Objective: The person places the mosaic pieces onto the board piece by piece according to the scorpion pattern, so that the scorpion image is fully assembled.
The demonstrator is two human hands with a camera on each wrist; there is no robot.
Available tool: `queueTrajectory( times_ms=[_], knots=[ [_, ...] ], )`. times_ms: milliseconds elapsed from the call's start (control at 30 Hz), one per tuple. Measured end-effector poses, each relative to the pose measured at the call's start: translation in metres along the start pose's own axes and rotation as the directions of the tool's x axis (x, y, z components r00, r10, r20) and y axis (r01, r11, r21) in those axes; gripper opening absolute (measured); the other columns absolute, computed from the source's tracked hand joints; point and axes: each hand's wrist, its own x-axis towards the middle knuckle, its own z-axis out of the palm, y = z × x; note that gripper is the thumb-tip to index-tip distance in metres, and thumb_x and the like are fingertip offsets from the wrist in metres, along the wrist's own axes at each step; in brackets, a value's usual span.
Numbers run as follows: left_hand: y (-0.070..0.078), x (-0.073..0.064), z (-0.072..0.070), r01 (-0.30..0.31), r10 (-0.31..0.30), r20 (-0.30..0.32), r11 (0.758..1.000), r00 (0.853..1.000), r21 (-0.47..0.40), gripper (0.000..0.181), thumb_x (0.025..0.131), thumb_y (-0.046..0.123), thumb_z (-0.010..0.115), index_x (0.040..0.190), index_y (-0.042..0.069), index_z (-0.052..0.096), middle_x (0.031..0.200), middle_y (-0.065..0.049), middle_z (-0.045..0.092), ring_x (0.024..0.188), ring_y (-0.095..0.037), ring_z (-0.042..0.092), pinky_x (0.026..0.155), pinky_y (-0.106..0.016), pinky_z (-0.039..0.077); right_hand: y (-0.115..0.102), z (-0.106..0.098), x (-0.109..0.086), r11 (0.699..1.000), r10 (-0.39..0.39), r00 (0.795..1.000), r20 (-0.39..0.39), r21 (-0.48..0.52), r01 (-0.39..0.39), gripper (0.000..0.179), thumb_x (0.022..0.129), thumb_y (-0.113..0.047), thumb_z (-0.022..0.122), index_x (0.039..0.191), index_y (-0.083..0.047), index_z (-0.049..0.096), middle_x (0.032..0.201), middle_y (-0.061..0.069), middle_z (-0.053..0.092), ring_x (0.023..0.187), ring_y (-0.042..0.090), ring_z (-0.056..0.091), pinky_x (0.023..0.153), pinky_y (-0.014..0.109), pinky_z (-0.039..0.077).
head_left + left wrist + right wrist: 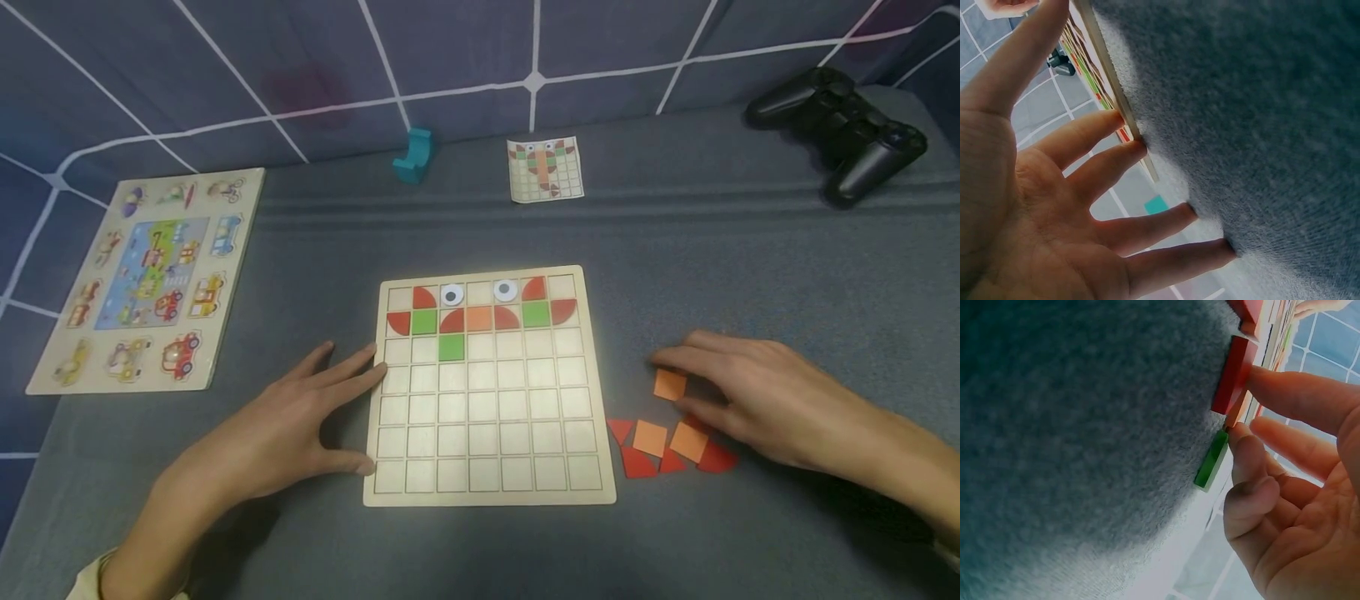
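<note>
A wooden grid board point(483, 475) lies flat, its upper rows partly filled with red curved pieces, green squares, an orange square and two round eye pieces point(506, 290). My left hand point(300, 417) rests at its left edge, fingers spread, with the thumb and two fingertips against the rim. To the right of the board, my right hand point(750, 392) pinches an orange square tile point(670, 384) between thumb and fingers. Below that lie loose orange squares point(649, 438) and red pieces point(639, 463). A green tile point(1212, 461) shows by the right fingertips in the right wrist view.
A small pattern card point(546, 170) lies behind the board, with a teal block-like holder point(414, 156) to its left. At the far left is a vehicle picture puzzle point(153, 283). A black game controller point(836, 133) sits at the back right, against the tile-patterned backdrop.
</note>
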Motion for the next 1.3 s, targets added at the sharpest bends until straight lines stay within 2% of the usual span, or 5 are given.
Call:
queueTrajectory(
  times_ms=[333, 633, 800, 1100, 1300],
  knots=[
    [0.000, 0.001, 0.000, 0.011, -0.011, 0.006, 1.000, 1.000, 0.006, 0.105, 0.063, 0.070, 0.078, 0.151, 0.023, 0.044, 0.160, -0.004, 0.029, 0.139, -0.055, 0.021, 0.096, -0.075, 0.030, -0.014, -0.003, 0.013, 0.996, -0.077, 0.994, -0.075, 0.035, 0.080, 0.034, 0.081, -0.013, 0.081, 0.113, -0.016, 0.071, 0.088, -0.014, 0.055, 0.063, 0.000, 0.041, 0.055, 0.024, 0.039],
    [-0.001, 0.000, 0.000, -0.010, 0.010, 0.001, 0.999, 1.000, 0.032, 0.105, 0.064, 0.071, 0.077, 0.151, 0.022, 0.044, 0.160, -0.004, 0.029, 0.138, -0.056, 0.023, 0.094, -0.073, 0.034, -0.049, -0.005, 0.053, 0.967, -0.203, 0.970, -0.132, 0.132, 0.220, 0.024, 0.083, -0.011, 0.080, 0.104, -0.019, 0.072, 0.090, -0.012, 0.058, 0.069, 0.002, 0.048, 0.059, 0.025, 0.043],
    [0.000, 0.002, 0.000, -0.011, 0.011, 0.008, 1.000, 1.000, 0.026, 0.106, 0.063, 0.071, 0.076, 0.151, 0.021, 0.044, 0.162, -0.003, 0.024, 0.138, -0.057, 0.021, 0.094, -0.075, 0.032, -0.065, -0.004, 0.084, 0.950, -0.231, 0.969, -0.091, 0.194, 0.245, 0.016, 0.088, -0.011, 0.075, 0.103, -0.016, 0.072, 0.094, -0.009, 0.061, 0.079, 0.008, 0.053, 0.069, 0.030, 0.047],
    [-0.002, 0.000, -0.001, -0.046, 0.046, -0.016, 0.999, 0.999, 0.017, 0.102, 0.065, 0.067, 0.079, 0.150, 0.021, 0.045, 0.162, 0.001, 0.024, 0.138, -0.057, 0.023, 0.092, -0.075, 0.033, -0.086, 0.000, 0.130, 0.908, -0.278, 0.958, -0.068, 0.309, 0.285, 0.009, 0.088, -0.006, 0.070, 0.093, -0.013, 0.070, 0.080, -0.006, 0.056, 0.075, 0.012, 0.049, 0.068, 0.030, 0.044],
    [-0.001, 0.001, -0.001, -0.039, 0.039, -0.020, 0.999, 0.999, 0.024, 0.104, 0.063, 0.067, 0.080, 0.149, 0.020, 0.046, 0.161, 0.000, 0.028, 0.137, -0.057, 0.024, 0.093, -0.074, 0.034, -0.097, 0.004, 0.139, 0.931, -0.238, 0.971, -0.036, 0.278, 0.239, 0.016, 0.089, -0.005, 0.068, 0.102, -0.012, 0.074, 0.086, -0.005, 0.061, 0.078, 0.013, 0.053, 0.069, 0.028, 0.046]
  ],
)
